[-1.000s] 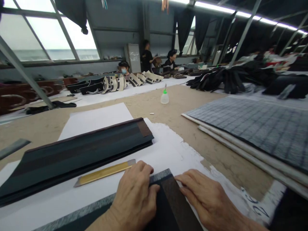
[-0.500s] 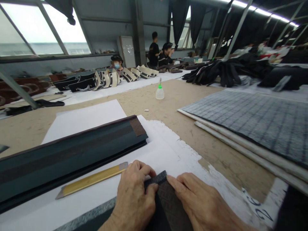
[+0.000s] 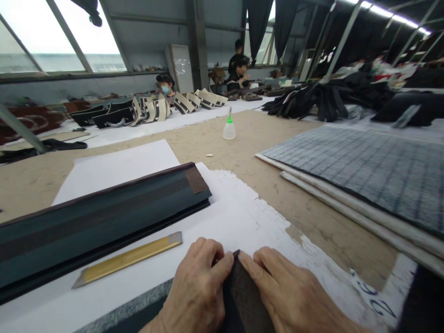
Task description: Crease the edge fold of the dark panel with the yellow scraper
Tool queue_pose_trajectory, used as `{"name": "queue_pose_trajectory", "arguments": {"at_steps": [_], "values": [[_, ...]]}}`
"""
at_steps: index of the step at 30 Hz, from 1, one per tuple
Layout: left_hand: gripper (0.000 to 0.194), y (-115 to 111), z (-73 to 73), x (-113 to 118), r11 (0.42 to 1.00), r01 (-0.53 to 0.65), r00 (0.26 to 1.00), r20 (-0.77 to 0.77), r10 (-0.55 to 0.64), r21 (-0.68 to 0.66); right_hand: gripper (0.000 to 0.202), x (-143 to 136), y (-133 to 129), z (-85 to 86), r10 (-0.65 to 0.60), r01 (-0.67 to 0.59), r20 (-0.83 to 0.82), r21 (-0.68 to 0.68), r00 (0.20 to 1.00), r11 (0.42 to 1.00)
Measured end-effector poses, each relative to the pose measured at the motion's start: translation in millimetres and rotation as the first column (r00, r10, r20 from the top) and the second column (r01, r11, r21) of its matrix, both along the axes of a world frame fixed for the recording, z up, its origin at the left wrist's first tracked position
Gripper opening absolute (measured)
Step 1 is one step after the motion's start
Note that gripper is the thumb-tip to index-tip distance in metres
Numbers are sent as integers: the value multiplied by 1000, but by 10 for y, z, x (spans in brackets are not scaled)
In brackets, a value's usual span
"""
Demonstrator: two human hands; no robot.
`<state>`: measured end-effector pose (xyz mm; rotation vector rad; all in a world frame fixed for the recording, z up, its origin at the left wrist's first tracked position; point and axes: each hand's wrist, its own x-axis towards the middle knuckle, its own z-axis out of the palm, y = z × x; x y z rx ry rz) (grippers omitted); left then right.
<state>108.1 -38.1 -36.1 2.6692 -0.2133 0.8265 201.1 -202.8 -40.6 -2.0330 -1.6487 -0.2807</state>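
My left hand (image 3: 196,291) and my right hand (image 3: 294,296) meet at the near edge of the table, both pinching the far end of a dark strip of material (image 3: 239,293) with a brown textured face. The strip lies on white paper (image 3: 239,217) and runs back toward me under my hands; its grey edge shows to the left. A yellow metal ruler (image 3: 126,259) rests on the paper just left of my left hand. Behind it lies a long stack of dark green strips (image 3: 100,219).
A small glue bottle with a green cap (image 3: 229,127) stands mid-table. Grey checked sheets (image 3: 364,171) are stacked at the right. Black-and-cream pieces (image 3: 152,111) and dark fabric piles (image 3: 312,104) lie farther back, where other people work near the windows.
The far corner of the dark strip has been drawn back under my fingers, and both hands have closed in on its tip. The view has shifted slightly.
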Motion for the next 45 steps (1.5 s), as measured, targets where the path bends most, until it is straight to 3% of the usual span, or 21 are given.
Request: {"name": "queue_pose_trajectory", "arguments": {"at_steps": [6,11,18,23,29,34,39,45], "values": [[30,13,-37,-8,996,82,996,-41,-80,45,36,35,-17,22,-3,4,-71,22,997,1000],[33,16,-62,-20,993,103,994,-52,-100,52,24,92,-46,49,-78,109,-231,126,970,986],[36,31,-67,-8,988,112,990,-99,-101,109,25,84,-42,43,-37,67,-215,136,976,988],[37,7,-13,6,979,102,986,-148,-75,179,37,51,-69,19,-24,24,-127,4,992,1000],[34,1,37,15,977,123,981,-173,-92,177,46,34,-28,17,-10,10,62,1,998,1000],[37,137,3,-101,984,138,988,-89,-129,111,48,45,-51,5,-26,32,145,-39,989,999],[36,302,1,-252,971,142,989,-68,-131,193,53,32,-69,42,-29,43,207,-68,978,997],[38,306,14,-249,952,158,983,-131,-127,262,54,22,-33,135,-27,51,335,-62,942,997]]}}
